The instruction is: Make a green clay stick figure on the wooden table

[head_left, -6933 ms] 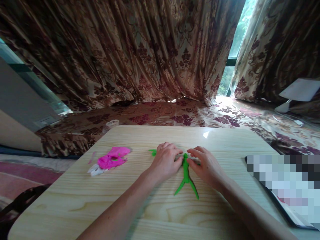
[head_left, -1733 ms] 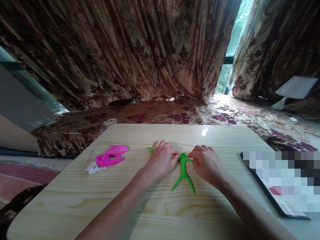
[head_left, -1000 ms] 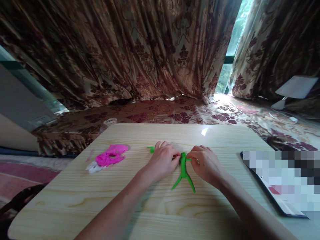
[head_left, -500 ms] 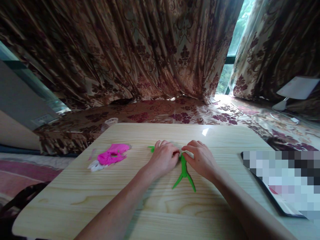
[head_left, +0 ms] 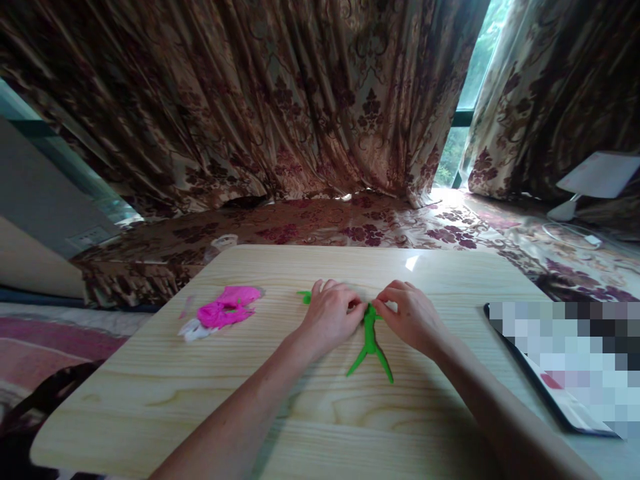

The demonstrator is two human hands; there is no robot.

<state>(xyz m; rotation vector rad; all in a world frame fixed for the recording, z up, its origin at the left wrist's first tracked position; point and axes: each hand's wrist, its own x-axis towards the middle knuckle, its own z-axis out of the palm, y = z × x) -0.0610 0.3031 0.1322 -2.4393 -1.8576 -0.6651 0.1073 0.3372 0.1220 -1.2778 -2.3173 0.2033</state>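
Note:
A green modelling clay figure lies on the light wooden table, its two thin legs spread toward me. My left hand is closed in a pinch at the figure's upper left end. From the other side, my right hand pinches the upper right end, where a short green arm shows under the fingers. The fingertips hide part of the top. Just left of my left hand is another small green clay piece, partly covered by that hand.
Pink clay with a crumpled white piece lies on the table's left side. A dark-edged flat object, mostly blurred out, rests at the right. Beyond the table are a patterned ledge, curtains and a white lamp.
My right hand has shifted slightly right and its fingers have moved at the figure's top. A green arm now shows there. My left hand has barely moved.

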